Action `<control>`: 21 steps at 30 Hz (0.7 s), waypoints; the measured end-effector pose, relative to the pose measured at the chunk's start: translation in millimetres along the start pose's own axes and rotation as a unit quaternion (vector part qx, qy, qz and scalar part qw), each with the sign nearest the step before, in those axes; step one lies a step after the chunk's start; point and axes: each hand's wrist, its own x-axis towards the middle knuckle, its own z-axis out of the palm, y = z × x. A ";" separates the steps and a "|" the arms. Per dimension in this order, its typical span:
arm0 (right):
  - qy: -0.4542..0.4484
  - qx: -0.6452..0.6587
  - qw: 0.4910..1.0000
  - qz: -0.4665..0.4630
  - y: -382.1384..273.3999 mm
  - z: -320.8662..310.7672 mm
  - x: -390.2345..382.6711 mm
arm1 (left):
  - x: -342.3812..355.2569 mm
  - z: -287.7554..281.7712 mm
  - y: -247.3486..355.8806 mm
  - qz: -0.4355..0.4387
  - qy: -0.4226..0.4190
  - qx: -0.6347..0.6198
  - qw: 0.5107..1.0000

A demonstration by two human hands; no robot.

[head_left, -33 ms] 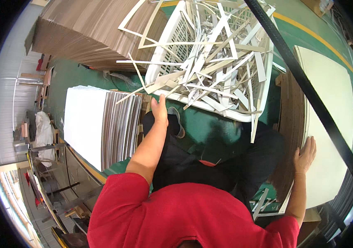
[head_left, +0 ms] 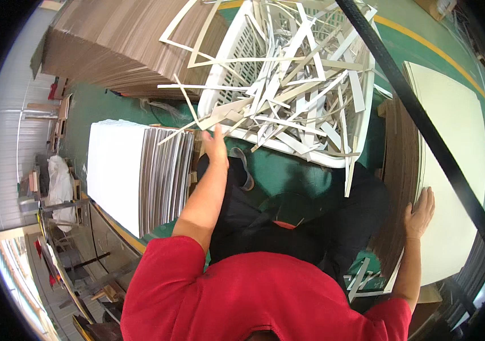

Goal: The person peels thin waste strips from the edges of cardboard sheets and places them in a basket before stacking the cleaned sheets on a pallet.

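My left hand (head_left: pixel 216 149) is raised at the near left corner of a white slotted plastic basket (head_left: pixel 316 157), just below the ends of the strips there. Its fingers are stretched and partly blurred, and nothing shows in them. Narrow white and cream offcut strips (head_left: pixel 296 85) heap over the basket, several jutting past its rim. On the right, my right hand (head_left: pixel 420 213) lies flat with fingers extended along the left edge of a stack of large cream sheets (head_left: pixel 452 170).
A stack of white-topped sheets (head_left: pixel 116 170) stands left of my left arm. Behind it rises a tall pile of brown board (head_left: pixel 106 42). A black bar (head_left: pixel 413 108) slants across the right side. More strips (head_left: pixel 359 278) lie low by my right leg.
My left hand has shifted slightly left and up, its fingers now nearer the strip ends at the basket corner. The right hand has stayed on the cream sheets.
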 end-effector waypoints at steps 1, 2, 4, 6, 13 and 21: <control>0.000 -0.005 1.000 0.001 -0.3 0.9 0.6 | 22.5 4.7 5.8 0.050 0.018 0.023 0.998; -0.009 -0.006 1.000 0.002 -0.1 1.6 0.6 | 43.5 9.9 12.5 0.009 0.086 0.021 0.996; -0.021 -0.013 1.000 0.015 1.4 2.7 0.6 | 81.7 21.3 32.5 -0.047 0.163 0.032 0.985; -0.002 -0.002 1.000 -0.005 2.3 3.5 2.4 | 111.8 31.9 65.2 -0.037 0.120 0.049 0.991; -0.030 -0.010 0.999 0.009 1.5 0.8 10.0 | 75.9 179.1 55.5 0.104 -0.173 0.192 0.961; -0.053 -0.003 0.998 0.027 7.8 -0.4 15.0 | -81.6 329.8 -24.8 0.374 -0.439 0.451 0.681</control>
